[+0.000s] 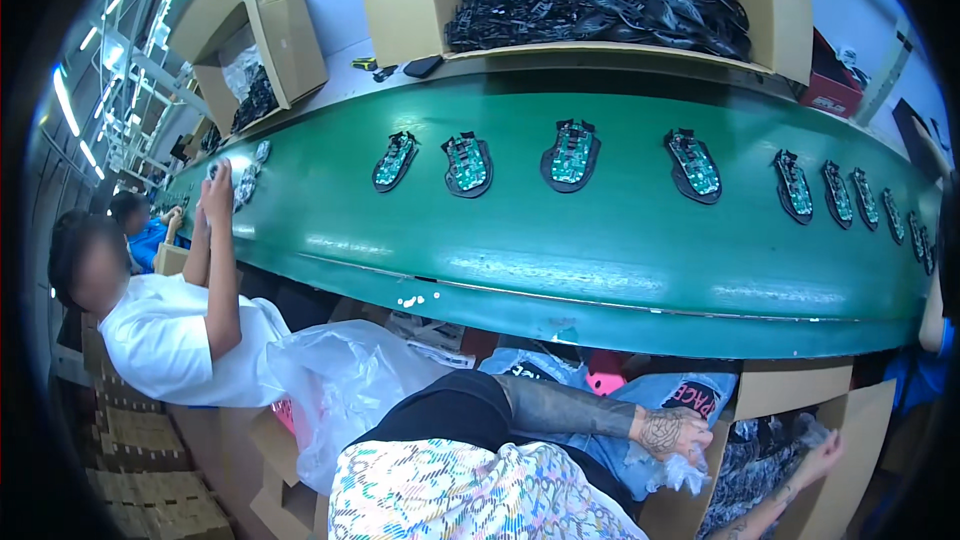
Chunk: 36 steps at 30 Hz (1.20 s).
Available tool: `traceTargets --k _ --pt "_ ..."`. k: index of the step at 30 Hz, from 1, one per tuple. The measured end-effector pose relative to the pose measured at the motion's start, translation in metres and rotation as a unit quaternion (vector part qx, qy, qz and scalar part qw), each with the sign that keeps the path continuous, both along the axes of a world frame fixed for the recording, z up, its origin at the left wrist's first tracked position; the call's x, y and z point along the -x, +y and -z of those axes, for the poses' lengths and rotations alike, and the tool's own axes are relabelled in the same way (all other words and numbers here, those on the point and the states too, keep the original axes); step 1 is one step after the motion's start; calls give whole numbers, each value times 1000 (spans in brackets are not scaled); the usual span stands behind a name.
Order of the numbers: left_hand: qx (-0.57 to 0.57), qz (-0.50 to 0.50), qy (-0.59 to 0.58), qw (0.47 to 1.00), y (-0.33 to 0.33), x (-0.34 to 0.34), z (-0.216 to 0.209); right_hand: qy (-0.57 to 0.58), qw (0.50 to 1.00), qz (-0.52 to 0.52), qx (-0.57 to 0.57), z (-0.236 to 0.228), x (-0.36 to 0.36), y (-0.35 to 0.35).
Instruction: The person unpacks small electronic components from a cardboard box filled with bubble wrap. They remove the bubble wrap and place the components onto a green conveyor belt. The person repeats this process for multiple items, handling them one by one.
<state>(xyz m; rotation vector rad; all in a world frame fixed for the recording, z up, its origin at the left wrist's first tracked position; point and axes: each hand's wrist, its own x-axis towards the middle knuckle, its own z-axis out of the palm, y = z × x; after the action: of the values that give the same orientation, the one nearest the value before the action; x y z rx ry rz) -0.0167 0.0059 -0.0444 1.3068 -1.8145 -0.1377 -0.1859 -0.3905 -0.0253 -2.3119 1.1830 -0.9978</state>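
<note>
Largest, a green bench (pixel 635 230), with circuit boards (pixel 571 154) on dark shells (pixel 594 168) set in a spaced row, presumably to keep each separate. Next, an open cardboard box (pixel 865 440), flaps apart, seemingly for easy reach into dark wrapped parts (pixel 748 475) lying between both hands. Left hand (pixel 675 433) closed around crumpled clear plastic (pixel 686 477) beside the box; right hand (pixel 822 456) above its right side, fingertips narrowed on clear film (pixel 811 431), likely for a light grip.
</note>
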Motion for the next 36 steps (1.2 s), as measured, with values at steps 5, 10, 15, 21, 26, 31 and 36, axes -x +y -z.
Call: traceTargets --k 5,10,15,21,26,31,36 --pt "2 -8 98 995 18 -4 -34 -29 990 31 134 13 30 -16" --pt "-28 -92 152 984 30 15 -10 -108 980 -117 -116 -41 3 89" --pt "16 -62 221 973 10 5 -30 -7 823 -346 -450 -79 -24 244" --pt "-51 -78 158 983 -14 -9 -36 -31 637 -510 -577 -73 -43 206" --pt "-85 -63 164 981 -45 -6 -53 149 961 93 -215 26 9 66" --pt "-78 -47 167 982 -43 3 -51 284 922 205 -165 74 69 -7" --pt "-93 -75 156 980 -32 -11 -50 343 912 119 -192 62 31 -7"
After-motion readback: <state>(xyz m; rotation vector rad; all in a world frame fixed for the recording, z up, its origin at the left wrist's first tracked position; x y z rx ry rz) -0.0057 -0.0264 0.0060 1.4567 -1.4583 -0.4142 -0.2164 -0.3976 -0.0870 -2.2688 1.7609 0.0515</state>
